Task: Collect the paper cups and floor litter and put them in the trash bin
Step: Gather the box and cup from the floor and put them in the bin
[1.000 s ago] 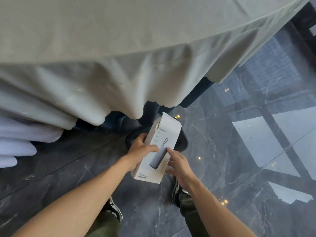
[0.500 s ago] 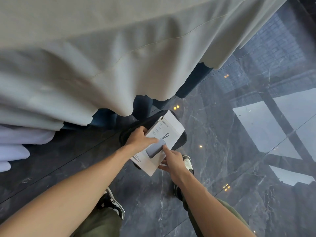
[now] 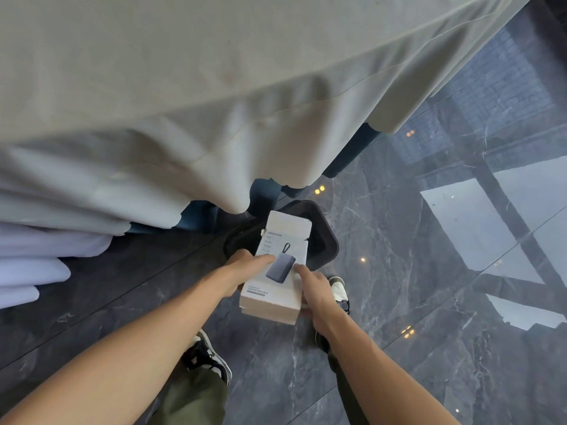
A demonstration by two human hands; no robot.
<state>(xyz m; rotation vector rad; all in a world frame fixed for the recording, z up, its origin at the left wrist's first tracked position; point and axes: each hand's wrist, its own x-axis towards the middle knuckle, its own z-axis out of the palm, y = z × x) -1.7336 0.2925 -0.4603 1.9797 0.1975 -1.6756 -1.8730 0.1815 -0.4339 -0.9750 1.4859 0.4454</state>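
Both hands grip the white box, left hand on one side and right hand on the other, above the dark bin on the floor, so tipping its open flap end down into the opening should drop it cleanly.

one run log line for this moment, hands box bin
left hand: holding white box | right hand: holding same box | box: above open black trash bin, not released | stage: about to drop
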